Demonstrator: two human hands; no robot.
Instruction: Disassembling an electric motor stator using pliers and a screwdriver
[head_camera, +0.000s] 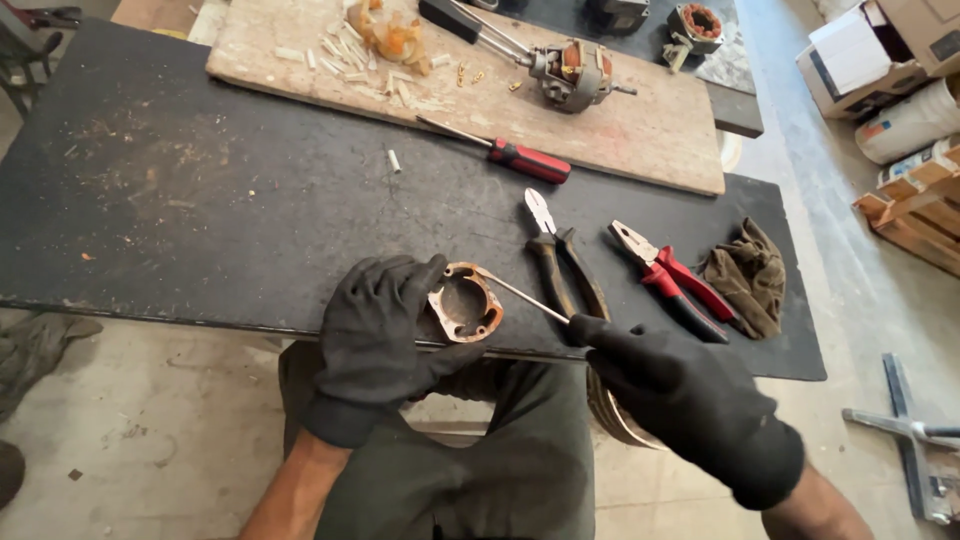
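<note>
Where the right glove closed over the tool's handle, the handle itself was hidden; only a thin metal shaft (520, 296) showed, running up-left to the rim of the part. Tool type could not be told.

Item 1: left hand (378, 325), black glove, fingers curled and grasping a round, rust-coloured motor stator (465, 302) at the near edge of the dark table (200, 200); thumb on the upper rim. The stator's underside was covered by the palm.

Item 2: right hand (680, 395), black glove, fingers clenched around the concealed handle, shaft tip touching the stator's upper rim.

Item 3: black-handled cutters (556, 262), lying just beside the shaft; lower handles partly covered by the right hand.

Item 4: red-handled pliers (665, 275), near the cutters, beside a crumpled brown rag (748, 275).

Item 5: red-handled screwdriver (510, 155), at the near edge of a wooden board (640, 125).

Item 6: small motor assembly (565, 70) on the board, its far end cut off by the frame's top.
</note>
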